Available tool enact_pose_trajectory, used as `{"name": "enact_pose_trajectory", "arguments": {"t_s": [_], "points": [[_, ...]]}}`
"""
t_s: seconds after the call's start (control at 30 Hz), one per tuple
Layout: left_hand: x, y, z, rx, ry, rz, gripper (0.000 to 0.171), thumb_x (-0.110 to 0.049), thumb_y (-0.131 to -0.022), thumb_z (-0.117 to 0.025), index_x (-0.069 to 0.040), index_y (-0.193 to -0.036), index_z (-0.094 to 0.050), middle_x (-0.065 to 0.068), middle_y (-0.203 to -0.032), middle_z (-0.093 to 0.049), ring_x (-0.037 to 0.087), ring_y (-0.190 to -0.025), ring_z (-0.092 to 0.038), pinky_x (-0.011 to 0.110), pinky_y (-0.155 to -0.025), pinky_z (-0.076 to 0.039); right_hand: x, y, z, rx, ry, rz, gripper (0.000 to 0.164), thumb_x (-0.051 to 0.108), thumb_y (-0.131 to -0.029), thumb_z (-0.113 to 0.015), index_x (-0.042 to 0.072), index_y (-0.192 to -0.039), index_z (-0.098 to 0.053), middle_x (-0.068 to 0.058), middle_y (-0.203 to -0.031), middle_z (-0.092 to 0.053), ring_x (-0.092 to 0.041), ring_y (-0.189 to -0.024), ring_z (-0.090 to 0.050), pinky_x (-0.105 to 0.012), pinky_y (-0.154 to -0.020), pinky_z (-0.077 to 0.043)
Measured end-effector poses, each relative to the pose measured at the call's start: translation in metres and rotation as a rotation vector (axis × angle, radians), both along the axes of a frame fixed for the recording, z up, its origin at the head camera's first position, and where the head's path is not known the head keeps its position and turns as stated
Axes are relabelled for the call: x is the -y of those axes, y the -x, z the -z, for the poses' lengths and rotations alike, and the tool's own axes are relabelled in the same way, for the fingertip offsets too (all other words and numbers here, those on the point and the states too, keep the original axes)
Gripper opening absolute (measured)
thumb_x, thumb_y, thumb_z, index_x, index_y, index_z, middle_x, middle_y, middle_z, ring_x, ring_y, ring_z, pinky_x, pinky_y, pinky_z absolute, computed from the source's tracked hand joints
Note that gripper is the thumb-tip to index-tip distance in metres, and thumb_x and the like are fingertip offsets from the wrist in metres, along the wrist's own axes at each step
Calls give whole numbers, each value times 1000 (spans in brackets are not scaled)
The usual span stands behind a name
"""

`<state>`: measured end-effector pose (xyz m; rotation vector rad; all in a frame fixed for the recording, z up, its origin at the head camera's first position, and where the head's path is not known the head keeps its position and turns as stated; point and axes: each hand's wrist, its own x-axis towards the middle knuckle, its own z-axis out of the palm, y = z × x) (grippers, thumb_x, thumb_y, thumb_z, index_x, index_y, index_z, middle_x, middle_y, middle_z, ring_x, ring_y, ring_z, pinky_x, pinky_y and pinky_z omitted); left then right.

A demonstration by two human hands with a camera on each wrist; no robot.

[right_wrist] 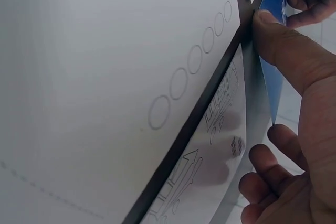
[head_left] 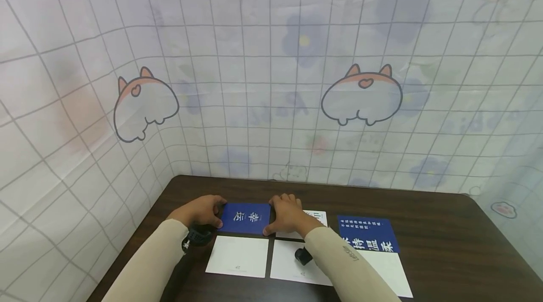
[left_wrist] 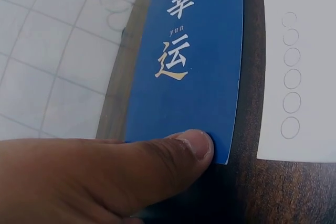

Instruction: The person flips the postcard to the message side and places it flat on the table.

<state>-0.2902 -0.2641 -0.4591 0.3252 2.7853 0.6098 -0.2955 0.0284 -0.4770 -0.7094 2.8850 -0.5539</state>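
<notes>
A blue postcard [head_left: 246,229] with white characters lies between both hands at the back left of the table. My left hand [head_left: 200,211] holds its left edge, thumb at the near corner and fingers at the far one. At the right edge, my right hand [head_left: 287,215] grips it the same way. In the left wrist view, the left thumb [left_wrist: 195,144] presses on the face of the card near a corner. The right wrist view shows the card edge-on, spanned by the right thumb [right_wrist: 269,18] and a fingertip [right_wrist: 283,135].
Two blank-faced white postcards [head_left: 237,256] lie in front, one partly under the right forearm. Behind the right wrist is a white printed card [head_left: 320,217]. Further right, a blue lettered postcard [head_left: 371,230] adjoins another white card [head_left: 392,271]. A patterned curtain [head_left: 254,104] stands behind the dark table [head_left: 458,240].
</notes>
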Motion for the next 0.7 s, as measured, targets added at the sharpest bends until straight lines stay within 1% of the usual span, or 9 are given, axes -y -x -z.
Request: {"name": "enact_pose_trajectory", "arguments": {"t_s": [0.1,0.2,0.27,0.37,0.5,0.6,0.7], "points": [[1,-1,1,-2,-4,-1,72,-14,-78,-90,-3,-141,-57,7,-101,-65,22,-91,-62,48,-85,-53,0,-1,1,1,3,2,92,51,-68,-93,10,-141,-54,-12,-135,-54,-34,-129,-42,-49,-108,-30],[1,-2,3,-22,-24,-6,71,-14,-77,-91,-4,-140,-58,5,-99,-63,22,-88,-60,47,-83,-52,0,-1,3,-3,28,6,93,49,-68,-94,8,-141,-53,-12,-137,-55,-34,-131,-43,-49,-108,-31],[1,-3,4,-42,-37,-17,71,-13,-76,-91,-5,-139,-58,5,-98,-63,22,-87,-59,48,-82,-51,0,-2,4,-8,50,8,94,47,-67,-95,7,-141,-53,-11,-137,-57,-34,-130,-45,-49,-106,-32],[2,-6,6,-70,-59,-43,70,-13,-75,-92,-7,-137,-59,4,-98,-63,22,-88,-60,49,-84,-51,2,-3,6,-15,80,18,94,44,-66,-96,6,-141,-54,-9,-135,-61,-33,-127,-48,-47,-103,-34],[2,-9,8,-101,-94,-50,69,-11,-75,-92,-8,-134,-57,1,-97,-63,21,-89,-59,50,-87,-49,3,-5,6,-22,134,28,88,37,-69,-96,4,-138,-54,-2,-115,-66,-30,-115,-53,-46,-98,-36],[3,-10,10,-113,-129,-39,70,-8,-75,-91,-6,-134,-54,-1,-93,-62,18,-85,-57,47,-85,-48,3,-7,5,-21,180,34,80,29,-73,-93,3,-138,-53,6,-96,-63,-25,-104,-53,-46,-96,-35],[4,-11,11,-112,-155,-35,71,-7,-77,-90,-5,-136,-51,-3,-87,-62,16,-79,-57,42,-80,-47,2,-8,4,-19,219,34,73,22,-79,-89,2,-138,-52,11,-83,-60,-19,-92,-56,-46,-97,-34]]}}
